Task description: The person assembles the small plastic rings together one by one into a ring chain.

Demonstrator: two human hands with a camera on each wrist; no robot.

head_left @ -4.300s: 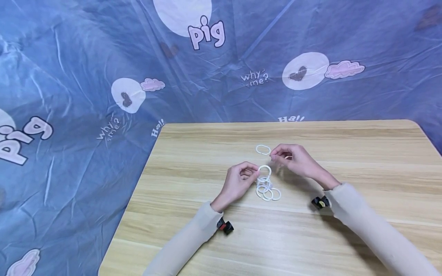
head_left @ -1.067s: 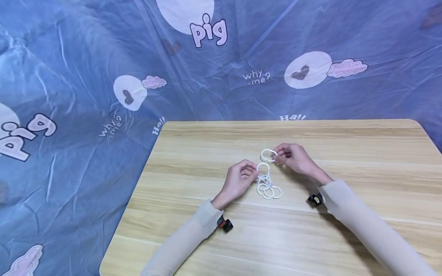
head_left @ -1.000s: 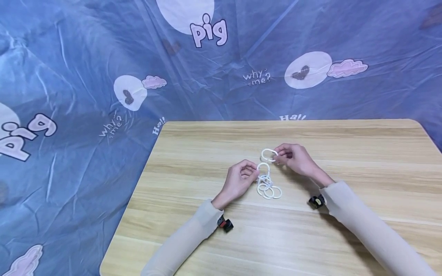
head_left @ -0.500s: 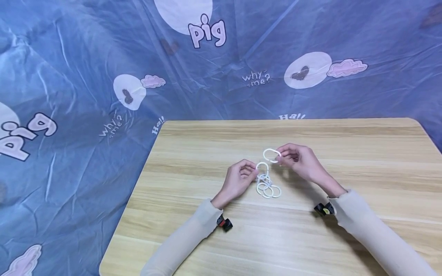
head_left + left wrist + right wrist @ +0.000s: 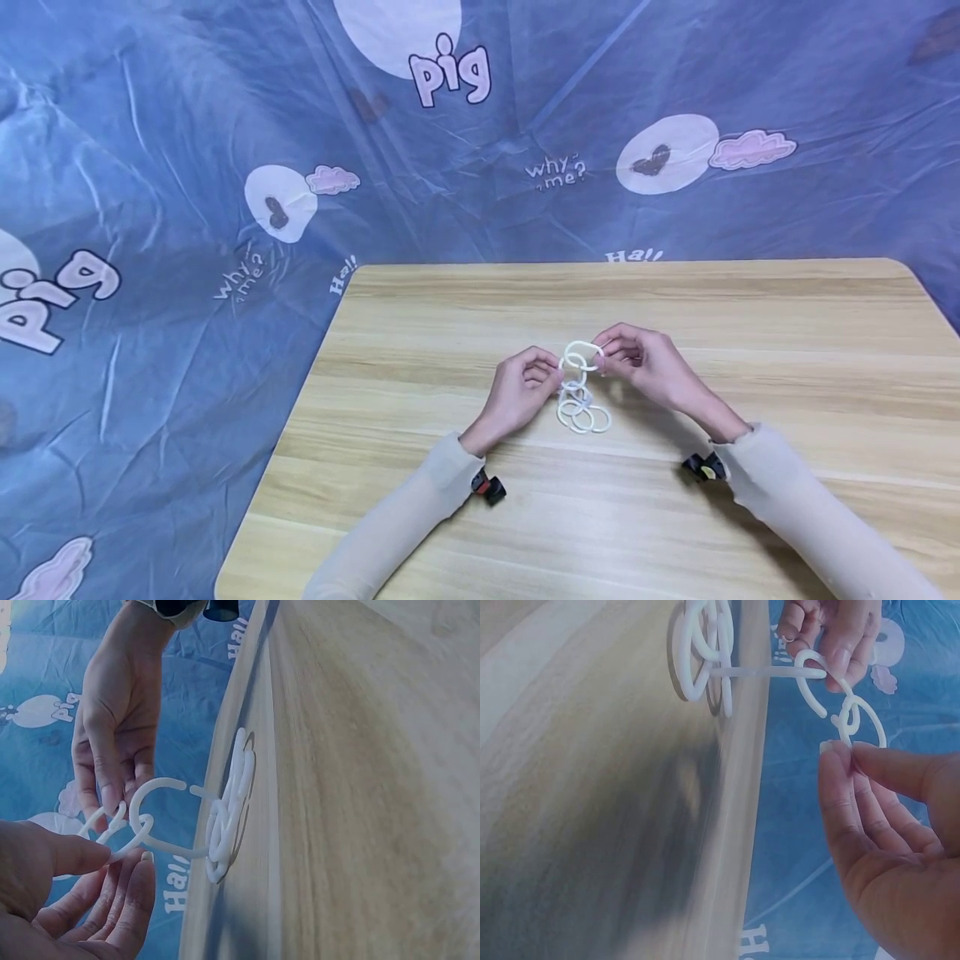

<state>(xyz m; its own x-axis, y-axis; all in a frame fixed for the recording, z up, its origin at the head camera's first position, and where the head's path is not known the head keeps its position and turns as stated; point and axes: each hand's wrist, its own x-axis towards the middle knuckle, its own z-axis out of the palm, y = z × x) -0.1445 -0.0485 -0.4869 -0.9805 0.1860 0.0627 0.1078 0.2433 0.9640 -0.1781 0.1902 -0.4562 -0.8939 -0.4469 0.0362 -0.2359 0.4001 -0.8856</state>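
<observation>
Between thumb and fingertips, my left hand (image 5: 521,387) pinches the end ring of a short chain of white plastic rings (image 5: 582,428). Each ring is oval, and some show a narrow gap. My right hand (image 5: 651,367) pinches another white plastic ring (image 5: 583,342) by its right side. That ring crosses the one in my left hand, and in the right wrist view the raised ring (image 5: 879,720) seems hooked through it. Several linked rings (image 5: 238,776) of the chain lie on the table just below the hands.
The light wood table (image 5: 420,333) has rounded far corners. Behind and left of it hangs a blue printed cloth (image 5: 480,200). Dark wrist cameras (image 5: 489,487) sit at both sleeve cuffs.
The right hand has picked the loose ring off the table and brought it nearer, down onto the end ring of the chain. The left hand keeps its grip almost unmoved.
</observation>
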